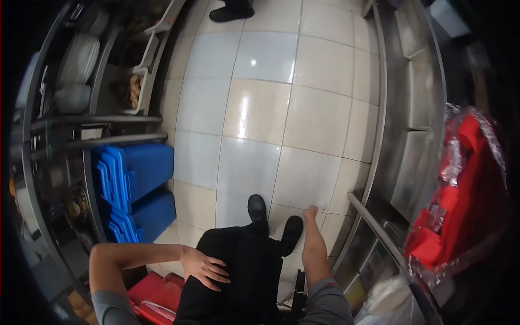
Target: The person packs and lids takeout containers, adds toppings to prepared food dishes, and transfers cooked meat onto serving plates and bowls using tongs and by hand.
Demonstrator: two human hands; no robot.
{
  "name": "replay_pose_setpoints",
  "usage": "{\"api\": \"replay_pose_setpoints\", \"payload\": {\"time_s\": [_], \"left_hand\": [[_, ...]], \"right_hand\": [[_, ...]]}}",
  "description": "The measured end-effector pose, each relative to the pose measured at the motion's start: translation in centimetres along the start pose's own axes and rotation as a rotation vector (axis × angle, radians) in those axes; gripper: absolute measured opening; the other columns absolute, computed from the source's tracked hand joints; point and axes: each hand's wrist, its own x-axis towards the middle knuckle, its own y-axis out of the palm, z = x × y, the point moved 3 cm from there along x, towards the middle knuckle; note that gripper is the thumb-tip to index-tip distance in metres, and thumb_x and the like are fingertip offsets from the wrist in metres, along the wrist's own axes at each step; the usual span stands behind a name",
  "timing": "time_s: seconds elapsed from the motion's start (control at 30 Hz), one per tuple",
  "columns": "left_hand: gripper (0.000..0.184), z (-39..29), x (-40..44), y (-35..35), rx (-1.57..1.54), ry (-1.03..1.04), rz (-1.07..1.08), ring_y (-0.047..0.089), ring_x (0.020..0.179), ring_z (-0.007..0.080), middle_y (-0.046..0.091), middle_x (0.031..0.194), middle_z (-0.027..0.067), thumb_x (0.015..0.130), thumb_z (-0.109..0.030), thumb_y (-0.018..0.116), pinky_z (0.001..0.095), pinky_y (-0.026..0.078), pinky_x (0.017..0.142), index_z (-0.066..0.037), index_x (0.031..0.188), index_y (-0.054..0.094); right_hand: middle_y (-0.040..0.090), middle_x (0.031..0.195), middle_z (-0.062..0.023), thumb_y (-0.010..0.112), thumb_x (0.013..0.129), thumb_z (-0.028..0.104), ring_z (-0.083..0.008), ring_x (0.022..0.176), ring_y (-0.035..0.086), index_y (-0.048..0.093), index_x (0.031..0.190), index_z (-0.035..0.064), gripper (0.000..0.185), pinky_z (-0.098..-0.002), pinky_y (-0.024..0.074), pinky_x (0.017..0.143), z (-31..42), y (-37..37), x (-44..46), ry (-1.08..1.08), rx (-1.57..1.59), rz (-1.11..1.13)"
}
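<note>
My left hand (pixel 206 268) lies flat on my black trousers (pixel 238 281), at the thigh, with its fingers apart and nothing in it. To the right, my right arm reaches out over the tiled floor beside my black shoe (pixel 292 234). Only a small part of my right hand (pixel 311 212) shows at the end of that arm; its fingers are hidden. Under my left forearm there are red objects (pixel 157 292), partly covered by the arm and leg.
Two blue lidded bins (pixel 149 168) stand at the left, below a metal rack holding stacked white plates (pixel 81 59) and a white food tub (pixel 142 89). A steel counter (pixel 414 168) runs along the right, with a red plastic-wrapped item (pixel 460 200). Another person's dark shoe (pixel 232 13) is ahead.
</note>
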Motion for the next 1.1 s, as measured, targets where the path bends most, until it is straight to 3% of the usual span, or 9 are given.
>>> {"api": "replay_pose_setpoints", "payload": {"time_s": [0.17, 0.23, 0.33, 0.43, 0.57, 0.67, 0.77, 1.0, 1.1], "left_hand": [[0.099, -0.3, 2.5, -1.7, -0.066, 0.029, 0.168, 0.044, 0.117, 0.0301, 0.042, 0.129, 0.0164, 0.043, -0.061, 0.064, 0.046, 0.033, 0.095, -0.015, 0.128, 0.041], [0.103, -0.8, 2.6, -1.4, -0.126, 0.006, 0.117, 0.042, 0.118, 0.0311, 0.041, 0.13, 0.0158, 0.041, -0.059, 0.068, 0.047, 0.031, 0.096, -0.015, 0.129, 0.04], [0.106, -0.6, 2.2, -1.0, -0.099, -0.022, 0.114, 0.042, 0.119, 0.0299, 0.041, 0.13, 0.0138, 0.039, -0.059, 0.071, 0.0472, 0.03, 0.097, -0.017, 0.13, 0.038], [0.107, 0.3, 1.6, -0.6, -0.089, -0.039, 0.118, 0.041, 0.119, 0.0292, 0.041, 0.13, 0.0134, 0.039, -0.059, 0.072, 0.0458, 0.03, 0.098, -0.017, 0.13, 0.037], [0.119, 1.2, 0.9, 0.0, 0.083, -0.012, 0.075, 0.043, 0.118, 0.0268, 0.042, 0.129, 0.0128, 0.026, -0.067, 0.066, 0.0413, 0.033, 0.098, -0.016, 0.13, 0.038], [0.118, 1.8, 0.9, 0.0, 0.034, -0.042, 0.089, 0.042, 0.118, 0.0272, 0.041, 0.13, 0.0132, 0.026, -0.066, 0.067, 0.0419, 0.033, 0.098, -0.016, 0.13, 0.039], [0.115, 2.0, 1.4, -0.5, 0.023, -0.026, 0.104, 0.042, 0.118, 0.0279, 0.041, 0.13, 0.0136, 0.03, -0.065, 0.069, 0.042, 0.033, 0.097, -0.016, 0.129, 0.039], [0.106, 1.8, 4.8, -1.6, -0.086, 0.015, 0.001, 0.044, 0.115, 0.0306, 0.043, 0.127, 0.0158, 0.036, -0.059, 0.071, 0.0449, 0.033, 0.095, -0.014, 0.127, 0.041], [0.109, 1.2, 6.9, -2.5, -0.157, -0.053, 0.249, 0.037, 0.122, 0.0329, 0.037, 0.132, 0.0146, 0.039, -0.058, 0.074, 0.0508, 0.03, 0.096, -0.018, 0.133, 0.034]], "right_hand": [[0.035, 0.132, -0.0292, 0.054, 0.075, 0.017, -0.0394, 0.131, 0.018, 0.036, 0.13, -0.0047, 0.062, -0.0381, 0.0155, 0.109, 2.4, 2.9, -4.0, 0.026, -0.122, 0.069], [-0.002, 0.141, -0.0317, 0.053, 0.074, 0.012, -0.041, 0.127, 0.028, 0.025, 0.137, 0.0036, 0.069, -0.0409, 0.0271, 0.104, 5.3, -0.9, -7.5, 0.173, 0.012, 0.135], [-0.015, 0.14, -0.0294, 0.054, 0.073, 0.008, -0.042, 0.127, 0.026, 0.019, 0.141, 0.0144, 0.077, -0.0382, 0.0341, 0.1, 3.5, -2.9, -6.9, 0.197, 0.086, -0.071], [-0.001, 0.145, -0.0225, 0.06, 0.073, 0.011, -0.0429, 0.131, 0.012, 0.003, 0.143, 0.0178, 0.09, -0.0401, 0.0241, 0.105, -0.3, -3.8, -3.2, 0.286, 0.327, -0.276], [0.023, 0.14, -0.0206, 0.063, 0.074, 0.01, -0.033, 0.114, 0.042, 0.006, 0.142, 0.0147, 0.089, -0.0378, 0.0456, 0.085, -0.2, -6.0, -1.6, 0.555, 0.671, -0.24], [0.038, 0.131, -0.0184, 0.064, 0.071, 0.008, -0.0294, 0.108, 0.049, 0.033, 0.135, 0.0062, 0.071, -0.0375, 0.0467, 0.083, -8.2, 0.8, 8.3, 0.22, 0.613, -0.388], [0.055, 0.114, -0.0156, 0.064, 0.069, 0.006, -0.0274, 0.104, 0.053, 0.055, 0.114, 0.0009, 0.046, -0.0338, 0.0458, 0.085, -2.5, 0.5, 6.8, 0.271, 0.213, -0.405], [0.064, 0.083, -0.0098, 0.067, 0.067, 0.009, -0.021, 0.08, 0.06, 0.066, 0.088, 0.0059, 0.022, -0.0318, 0.0479, 0.074, 14.0, -0.3, -4.6, -0.029, 0.569, -0.2], [0.062, 0.069, -0.0064, 0.058, 0.071, 0.006, -0.017, 0.065, 0.058, 0.063, 0.073, 0.0081, 0.006, -0.0293, 0.0475, 0.06, 19.4, 0.2, -11.7, -0.272, 0.668, -0.111]]}}
